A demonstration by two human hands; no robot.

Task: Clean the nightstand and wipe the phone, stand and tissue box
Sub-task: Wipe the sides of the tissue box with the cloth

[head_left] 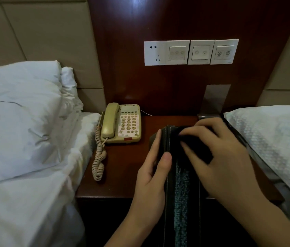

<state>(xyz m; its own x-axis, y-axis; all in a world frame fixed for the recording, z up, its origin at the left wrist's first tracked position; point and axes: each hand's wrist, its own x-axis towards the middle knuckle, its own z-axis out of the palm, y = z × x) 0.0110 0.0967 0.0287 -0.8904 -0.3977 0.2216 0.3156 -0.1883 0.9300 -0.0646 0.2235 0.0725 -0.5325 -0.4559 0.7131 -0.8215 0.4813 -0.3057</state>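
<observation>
While the left hand (154, 168) steadies the one dark tissue box (169, 177) at the near right of the nightstand surface (122, 164), its fingers clamped on the box's left side with the thumb on top, the right hand (219, 154) presses a dark cloth (196, 147) onto the box's far end, fingers spread and bent over it. One beige phone (122, 123) sits at the back left, one metal stand (213, 101) at the back right, under four white wall plates (191, 52), with two beds flanking.
</observation>
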